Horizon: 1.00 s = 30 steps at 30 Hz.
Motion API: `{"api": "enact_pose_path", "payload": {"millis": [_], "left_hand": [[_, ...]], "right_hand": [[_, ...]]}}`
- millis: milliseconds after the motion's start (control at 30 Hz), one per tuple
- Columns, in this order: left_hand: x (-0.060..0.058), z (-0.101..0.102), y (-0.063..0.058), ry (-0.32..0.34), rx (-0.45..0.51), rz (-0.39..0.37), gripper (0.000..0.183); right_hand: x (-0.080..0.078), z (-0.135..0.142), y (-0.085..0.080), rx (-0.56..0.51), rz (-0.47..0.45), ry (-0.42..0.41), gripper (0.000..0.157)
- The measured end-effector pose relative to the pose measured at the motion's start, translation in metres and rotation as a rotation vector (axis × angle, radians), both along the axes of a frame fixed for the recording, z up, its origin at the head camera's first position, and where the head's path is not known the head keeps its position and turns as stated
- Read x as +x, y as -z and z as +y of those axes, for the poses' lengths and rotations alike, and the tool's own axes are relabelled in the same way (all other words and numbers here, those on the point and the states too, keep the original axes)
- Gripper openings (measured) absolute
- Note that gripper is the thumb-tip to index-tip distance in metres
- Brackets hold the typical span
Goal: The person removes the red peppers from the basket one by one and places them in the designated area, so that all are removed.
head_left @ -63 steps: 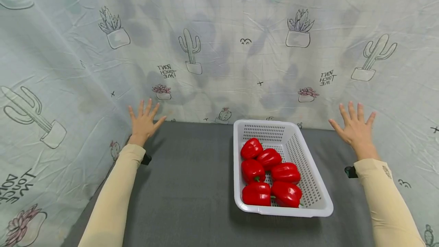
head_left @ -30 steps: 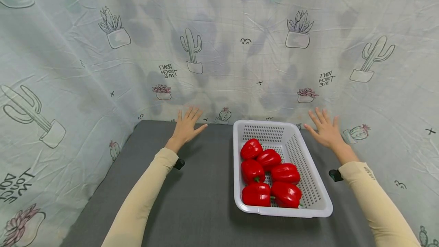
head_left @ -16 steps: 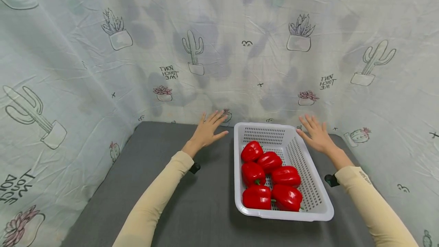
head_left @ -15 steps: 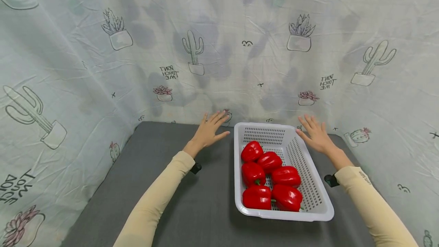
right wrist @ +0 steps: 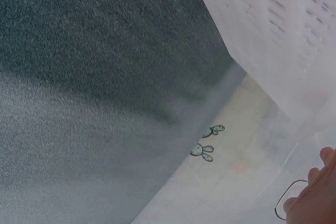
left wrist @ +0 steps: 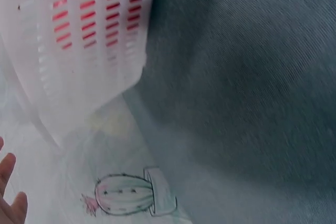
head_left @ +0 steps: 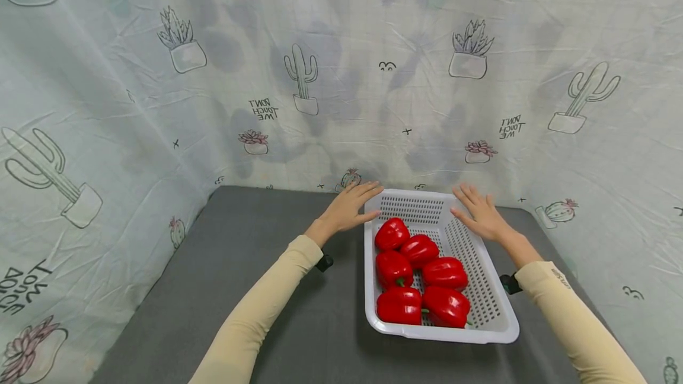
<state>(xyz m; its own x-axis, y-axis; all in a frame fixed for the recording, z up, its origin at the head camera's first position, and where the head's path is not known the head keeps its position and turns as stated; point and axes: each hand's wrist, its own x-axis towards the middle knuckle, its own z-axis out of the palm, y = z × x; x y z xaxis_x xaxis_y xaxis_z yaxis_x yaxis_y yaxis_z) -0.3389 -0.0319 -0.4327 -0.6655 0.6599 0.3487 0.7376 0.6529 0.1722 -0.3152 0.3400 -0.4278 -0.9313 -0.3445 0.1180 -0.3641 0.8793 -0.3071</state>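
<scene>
A white perforated plastic basket (head_left: 501,307) stands right of centre in the head view, with several red bell peppers (head_left: 418,249) lying inside. My left hand (head_left: 349,207) is at its far left corner, fingers extended and nothing held. Over the far right part of the rim is my right hand (head_left: 479,213), its fingers also straight. Whether either hand touches the basket I cannot tell. In the left wrist view the basket's side wall (left wrist: 94,66) shows red through its slots, with fingertips (left wrist: 20,205) at the left edge. Part of my right hand (right wrist: 317,195) enters the right wrist view's lower right corner.
The basket stands on a dark grey table (head_left: 288,336), whose surface extends to the left of it. A pale curtain (head_left: 341,76) printed with cacti hangs directly behind the table and along both sides. Dark devices (head_left: 324,262) sit at the wrists.
Both hands have come inward from the table's far sides, the left moving right and the right moving left, to the basket's far corners. The basket and peppers have stayed in place.
</scene>
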Motion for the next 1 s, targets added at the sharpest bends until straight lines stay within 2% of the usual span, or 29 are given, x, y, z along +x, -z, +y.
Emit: {"api": "enact_pose_path", "payload": {"millis": [233, 567, 767, 1000], "left_hand": [[0.003, 0.019, 0.001, 0.062, 0.016, -0.042, 0.062], [0.011, 0.041, 0.001, 0.107, -0.038, -0.138, 0.06], [0.009, 0.051, 0.004, 0.106, -0.063, -0.195, 0.063], [0.008, 0.056, 0.007, 0.084, -0.036, -0.262, 0.063]], "right_hand": [[0.002, -0.007, 0.006, -0.021, -0.024, -0.04, 0.066], [0.005, -0.01, 0.017, -0.02, -0.04, -0.052, 0.066], [0.008, -0.01, 0.019, -0.018, -0.086, -0.031, 0.067], [0.009, -0.012, 0.021, -0.009, -0.075, -0.02, 0.067]]}}
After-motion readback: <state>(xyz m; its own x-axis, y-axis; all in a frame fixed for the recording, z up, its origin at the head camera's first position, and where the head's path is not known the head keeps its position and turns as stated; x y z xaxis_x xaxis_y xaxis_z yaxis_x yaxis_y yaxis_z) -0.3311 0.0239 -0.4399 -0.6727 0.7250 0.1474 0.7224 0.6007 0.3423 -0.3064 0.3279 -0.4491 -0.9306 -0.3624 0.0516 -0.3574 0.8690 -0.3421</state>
